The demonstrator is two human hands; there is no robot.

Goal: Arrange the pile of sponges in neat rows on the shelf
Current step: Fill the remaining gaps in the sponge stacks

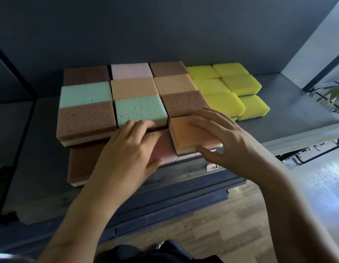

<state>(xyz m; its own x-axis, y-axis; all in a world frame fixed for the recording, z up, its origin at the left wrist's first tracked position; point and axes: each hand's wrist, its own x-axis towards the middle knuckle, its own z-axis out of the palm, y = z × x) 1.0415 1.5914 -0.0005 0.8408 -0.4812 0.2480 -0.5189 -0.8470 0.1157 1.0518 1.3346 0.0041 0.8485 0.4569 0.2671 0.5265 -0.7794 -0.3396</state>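
Observation:
Sponges stand in rows on the dark shelf: brown, mint, peach and pink ones at left and centre, yellow ones at right. At the front row my left hand grips a pink sponge, fingers curled over its far edge and thumb at its near edge. My right hand lies spread on an orange sponge stacked beside it, fingers on its top and thumb touching its front side. A brown sponge lies at the front left, partly under my left wrist.
A small white price tag sits on the shelf's front edge below my right hand. Bare shelf surface lies right of the yellow sponges. A metal rack stands at far right. Wooden floor shows below.

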